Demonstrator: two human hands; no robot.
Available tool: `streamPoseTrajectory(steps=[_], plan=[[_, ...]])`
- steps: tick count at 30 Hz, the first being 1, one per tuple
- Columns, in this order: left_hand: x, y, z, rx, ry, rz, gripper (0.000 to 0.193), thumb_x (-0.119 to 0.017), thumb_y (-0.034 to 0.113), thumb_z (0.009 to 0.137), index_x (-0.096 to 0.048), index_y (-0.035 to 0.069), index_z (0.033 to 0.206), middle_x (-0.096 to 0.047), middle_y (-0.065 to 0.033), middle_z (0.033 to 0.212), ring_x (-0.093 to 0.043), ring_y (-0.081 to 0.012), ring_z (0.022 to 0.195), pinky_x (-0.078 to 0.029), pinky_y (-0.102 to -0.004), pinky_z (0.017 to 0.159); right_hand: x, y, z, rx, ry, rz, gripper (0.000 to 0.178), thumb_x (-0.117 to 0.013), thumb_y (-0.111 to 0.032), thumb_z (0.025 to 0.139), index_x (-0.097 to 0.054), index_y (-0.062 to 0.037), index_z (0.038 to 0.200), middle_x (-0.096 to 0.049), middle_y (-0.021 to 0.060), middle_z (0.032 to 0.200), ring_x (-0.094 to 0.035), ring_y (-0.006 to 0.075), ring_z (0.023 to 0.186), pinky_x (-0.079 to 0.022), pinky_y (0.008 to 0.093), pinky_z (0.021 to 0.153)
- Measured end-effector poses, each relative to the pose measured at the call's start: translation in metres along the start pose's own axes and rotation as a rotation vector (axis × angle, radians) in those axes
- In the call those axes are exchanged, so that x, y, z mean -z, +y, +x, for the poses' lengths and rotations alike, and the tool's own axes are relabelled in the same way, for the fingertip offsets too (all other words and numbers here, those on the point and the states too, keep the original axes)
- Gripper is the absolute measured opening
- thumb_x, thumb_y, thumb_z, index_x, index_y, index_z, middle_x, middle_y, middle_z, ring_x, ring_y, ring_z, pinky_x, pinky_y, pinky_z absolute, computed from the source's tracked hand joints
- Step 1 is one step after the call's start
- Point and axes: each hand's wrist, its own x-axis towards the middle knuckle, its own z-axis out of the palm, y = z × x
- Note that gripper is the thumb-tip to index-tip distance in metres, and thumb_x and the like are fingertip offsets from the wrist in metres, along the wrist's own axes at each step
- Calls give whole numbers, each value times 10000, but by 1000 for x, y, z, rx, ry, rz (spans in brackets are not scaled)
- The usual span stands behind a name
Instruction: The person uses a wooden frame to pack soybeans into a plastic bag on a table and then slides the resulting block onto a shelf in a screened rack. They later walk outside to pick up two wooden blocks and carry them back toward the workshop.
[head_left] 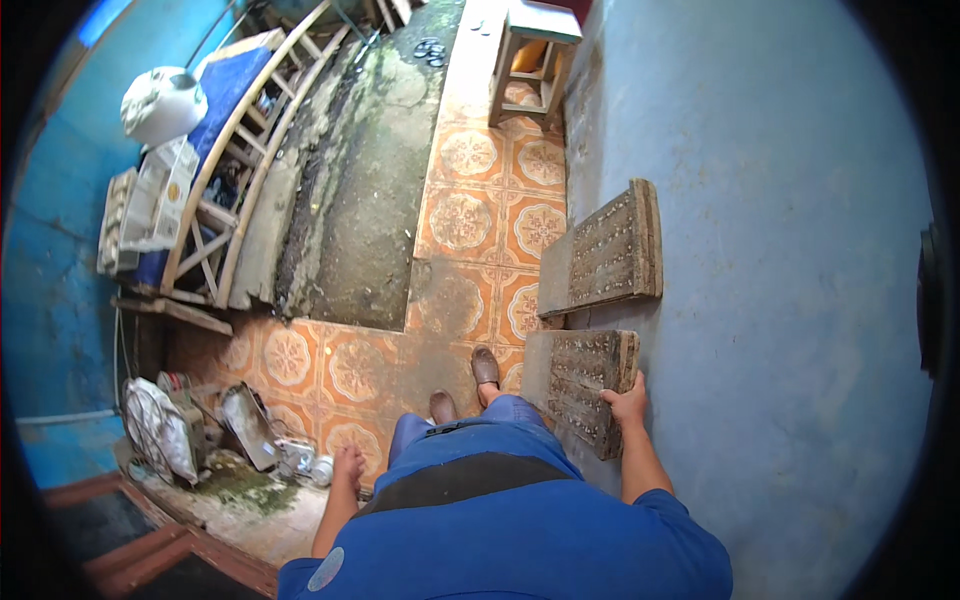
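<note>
My right hand grips the near edge of a worn brown board with rows of pale bumps or holes. That board stands on edge close to the blue-grey wall, on my right. Just beyond it a similar thick board, apparently two layers together, leans at the same wall. My left hand hangs low at my left side, away from the boards. Its fingers are curled in, and nothing shows in them.
Orange patterned tiles cover the floor around my feet. A wooden stool stands far along the wall. On the left are a slatted wooden frame, a white crate, a white bucket and scattered appliance-like items.
</note>
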Motion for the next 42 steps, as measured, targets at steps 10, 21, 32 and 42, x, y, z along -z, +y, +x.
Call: streamPoseTrajectory(steps=[10,21,32,42], plan=[[-47,47,-9,38,83,232,203,-526,351,908,-494,173,999,-508,14,829,-478,-89,619,-324,-220,465,9,-18,13,-123,33,-106,865,-749,-214,597,-334,-86,1345,-587,210,1134,-566,379,1039,-462,424,868],[-83,71,-10,9,51,333,231,-515,363,919,-493,156,1020,-523,16,849,-496,-108,640,-349,-242,497,-3,-6,16,-103,183,-420,921,-731,-229,676,-213,-79,1423,-439,209,1211,-428,374,1147,-393,435,969],[-77,54,23,-167,-67,631,279,-556,322,889,-541,103,1060,-555,-27,877,-527,-137,696,-399,-275,540,5,-6,18,-73,-40,-212,1031,-784,-250,591,-130,-160,1383,-489,261,1241,-511,417,1099,-424,462,921],[-225,191,-93,-1065,-207,1033,550,-697,334,768,-531,45,1206,-539,-195,1209,-502,-361,1136,-408,-412,956,-18,-105,-8,229,-386,-364,892,-734,-237,598,-283,-216,1367,-551,191,1119,-548,377,1035,-458,438,872]])
